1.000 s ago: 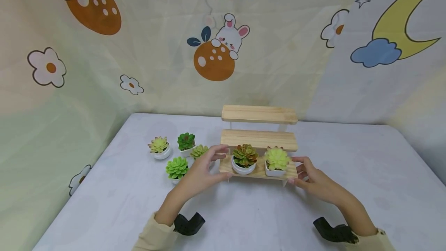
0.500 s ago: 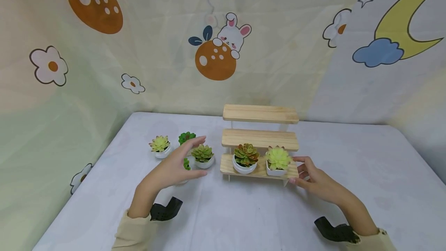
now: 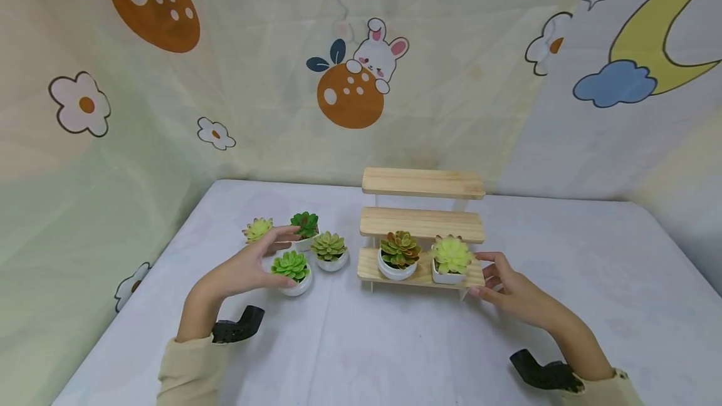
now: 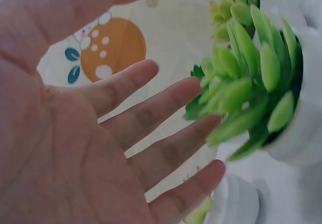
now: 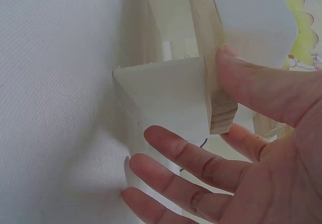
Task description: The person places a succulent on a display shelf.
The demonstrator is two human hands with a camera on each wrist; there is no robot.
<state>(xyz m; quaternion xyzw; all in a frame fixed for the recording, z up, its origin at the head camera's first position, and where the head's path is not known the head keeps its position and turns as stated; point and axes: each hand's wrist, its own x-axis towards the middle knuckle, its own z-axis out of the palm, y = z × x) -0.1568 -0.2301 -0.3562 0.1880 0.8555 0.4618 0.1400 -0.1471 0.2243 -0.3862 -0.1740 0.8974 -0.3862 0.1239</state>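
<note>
My left hand [image 3: 239, 275] is held with fingers spread around the left side of a bright green potted succulent [image 3: 294, 268]. In the left wrist view the fingers are extended, with the leaves of this succulent [image 4: 251, 78] just beyond them and nothing in the palm. At the right end of a three-tier wooden plant stand [image 3: 422, 224], my right hand [image 3: 519, 293] pinches the lowest shelf [image 5: 214, 83] between thumb and index finger; its other fingers are extended below. On that shelf stand a reddish-green succulent [image 3: 399, 252] and a pale yellow-green succulent [image 3: 451, 255], both in white pots.
Beside the left hand are a dark green succulent [image 3: 304, 225], an olive-green succulent [image 3: 329, 248] and a yellow-green succulent [image 3: 258, 229], the last partly hidden by the hand. A white cloth [image 3: 395, 349] covers the table. A printed curtain [image 3: 271, 80] hangs behind.
My left hand has let go of the stand's left end and moved left, past the olive-green succulent, to the bright green one. The right hand has stayed at the stand's right end.
</note>
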